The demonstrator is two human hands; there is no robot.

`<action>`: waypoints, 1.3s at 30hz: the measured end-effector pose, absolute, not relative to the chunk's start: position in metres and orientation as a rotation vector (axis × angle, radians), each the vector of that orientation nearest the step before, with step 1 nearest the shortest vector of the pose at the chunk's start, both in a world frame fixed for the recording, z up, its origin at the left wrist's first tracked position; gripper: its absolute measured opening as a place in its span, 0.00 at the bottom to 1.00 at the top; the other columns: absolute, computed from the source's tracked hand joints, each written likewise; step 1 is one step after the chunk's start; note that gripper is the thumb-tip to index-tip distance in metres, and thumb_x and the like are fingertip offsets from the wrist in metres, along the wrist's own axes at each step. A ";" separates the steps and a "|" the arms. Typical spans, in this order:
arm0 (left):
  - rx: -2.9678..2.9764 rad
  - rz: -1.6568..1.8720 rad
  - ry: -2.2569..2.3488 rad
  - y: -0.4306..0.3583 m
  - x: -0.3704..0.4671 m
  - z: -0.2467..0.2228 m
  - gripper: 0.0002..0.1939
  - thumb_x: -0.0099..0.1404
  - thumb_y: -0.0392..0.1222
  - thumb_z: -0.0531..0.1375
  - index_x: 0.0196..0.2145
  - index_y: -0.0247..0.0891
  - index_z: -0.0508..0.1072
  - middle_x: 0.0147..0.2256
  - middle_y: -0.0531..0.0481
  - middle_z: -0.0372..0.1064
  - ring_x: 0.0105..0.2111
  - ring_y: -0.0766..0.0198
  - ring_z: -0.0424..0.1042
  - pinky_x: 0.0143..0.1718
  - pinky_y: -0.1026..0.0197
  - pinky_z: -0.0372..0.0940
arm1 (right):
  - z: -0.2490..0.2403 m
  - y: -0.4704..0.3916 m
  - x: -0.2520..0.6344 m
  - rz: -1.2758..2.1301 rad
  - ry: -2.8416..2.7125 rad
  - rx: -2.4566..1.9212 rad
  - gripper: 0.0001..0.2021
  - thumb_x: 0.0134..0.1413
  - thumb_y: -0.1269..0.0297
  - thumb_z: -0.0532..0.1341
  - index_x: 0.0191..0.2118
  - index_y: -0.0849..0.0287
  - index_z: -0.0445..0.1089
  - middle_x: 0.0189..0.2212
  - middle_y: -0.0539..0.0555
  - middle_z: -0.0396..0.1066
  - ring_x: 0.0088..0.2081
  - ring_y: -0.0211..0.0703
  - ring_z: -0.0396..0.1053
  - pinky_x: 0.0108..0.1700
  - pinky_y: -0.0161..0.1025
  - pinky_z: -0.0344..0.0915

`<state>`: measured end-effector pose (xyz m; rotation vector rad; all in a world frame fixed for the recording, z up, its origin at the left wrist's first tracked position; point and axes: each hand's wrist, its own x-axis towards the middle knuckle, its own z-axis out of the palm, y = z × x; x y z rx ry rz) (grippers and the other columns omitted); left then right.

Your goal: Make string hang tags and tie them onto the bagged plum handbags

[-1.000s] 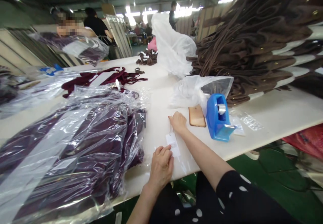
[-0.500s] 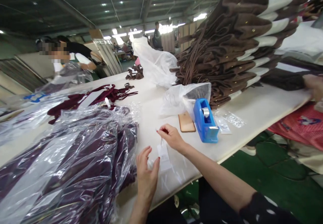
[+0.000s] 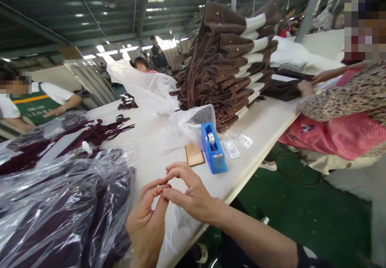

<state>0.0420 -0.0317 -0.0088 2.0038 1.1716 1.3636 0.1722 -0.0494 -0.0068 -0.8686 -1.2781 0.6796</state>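
My left hand (image 3: 147,215) and my right hand (image 3: 193,193) meet at the fingertips over the front of the table. Each hand has its thumb and fingers pinched together, and what they hold between them is too small to make out. Below them, partly hidden by my right hand, a white tag (image 3: 182,218) is near the table's edge. Dark maroon garments in clear plastic (image 3: 66,203) lie to the left of my left hand. Beyond my right hand are a gold phone (image 3: 194,154) and a blue tape dispenser (image 3: 213,149).
A tall stack of brown garments (image 3: 223,67) rises behind the dispenser, beside crumpled white plastic (image 3: 144,85). Small clear packets (image 3: 232,149) lie near the table edge (image 3: 256,165). One person in patterned sleeves (image 3: 337,99) handles dark fabric at right; another stands at far left.
My view has turned to the right. My hands, apart before, have come together at the fingertips, and my left fingers have closed. The person at right shows more fully.
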 end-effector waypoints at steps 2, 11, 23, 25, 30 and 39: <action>1.948 1.354 1.139 -0.035 0.048 -0.006 0.03 0.56 0.38 0.60 0.30 0.41 0.74 0.39 0.51 0.68 0.40 0.64 0.68 0.44 0.62 0.62 | -0.008 -0.057 0.177 0.964 -1.173 -0.821 0.15 0.48 0.63 0.63 0.43 0.57 0.64 0.40 0.53 0.67 0.42 0.40 0.65 0.47 0.40 0.61; 1.349 1.266 0.972 -0.040 0.073 -0.003 0.04 0.54 0.35 0.62 0.23 0.37 0.73 0.31 0.51 0.69 0.38 0.65 0.67 0.41 0.64 0.62 | -0.024 -0.071 0.194 1.323 -0.945 -0.882 0.10 0.47 0.58 0.63 0.29 0.60 0.67 0.18 0.45 0.61 0.20 0.31 0.56 0.23 0.32 0.53; 1.166 0.883 0.646 -0.028 0.101 -0.008 0.19 0.48 0.44 0.67 0.40 0.39 0.75 0.39 0.46 0.72 0.41 0.60 0.69 0.45 0.58 0.61 | -0.019 -0.081 0.224 1.313 -0.688 -0.850 0.09 0.45 0.62 0.64 0.24 0.61 0.65 0.14 0.43 0.57 0.16 0.27 0.48 0.19 0.30 0.42; 1.223 0.768 0.578 -0.023 0.101 -0.023 0.25 0.43 0.43 0.70 0.42 0.40 0.74 0.43 0.46 0.71 0.44 0.57 0.67 0.48 0.56 0.59 | -0.011 -0.079 0.230 1.339 -0.593 -0.806 0.09 0.42 0.63 0.65 0.24 0.61 0.65 0.13 0.43 0.57 0.15 0.26 0.46 0.18 0.29 0.40; 1.255 0.550 0.533 -0.023 0.110 -0.049 0.18 0.43 0.37 0.70 0.35 0.35 0.77 0.36 0.46 0.73 0.41 0.56 0.69 0.47 0.54 0.60 | 0.004 -0.071 0.242 1.410 -0.506 -0.779 0.09 0.38 0.65 0.66 0.24 0.61 0.64 0.13 0.42 0.57 0.14 0.25 0.43 0.16 0.27 0.37; 1.050 0.401 0.594 -0.046 0.117 -0.060 0.15 0.48 0.44 0.67 0.31 0.31 0.78 0.27 0.45 0.74 0.22 0.68 0.66 0.23 0.67 0.59 | 0.006 -0.055 0.243 1.427 -0.527 -0.800 0.08 0.38 0.68 0.65 0.24 0.61 0.65 0.14 0.42 0.57 0.14 0.24 0.43 0.15 0.26 0.36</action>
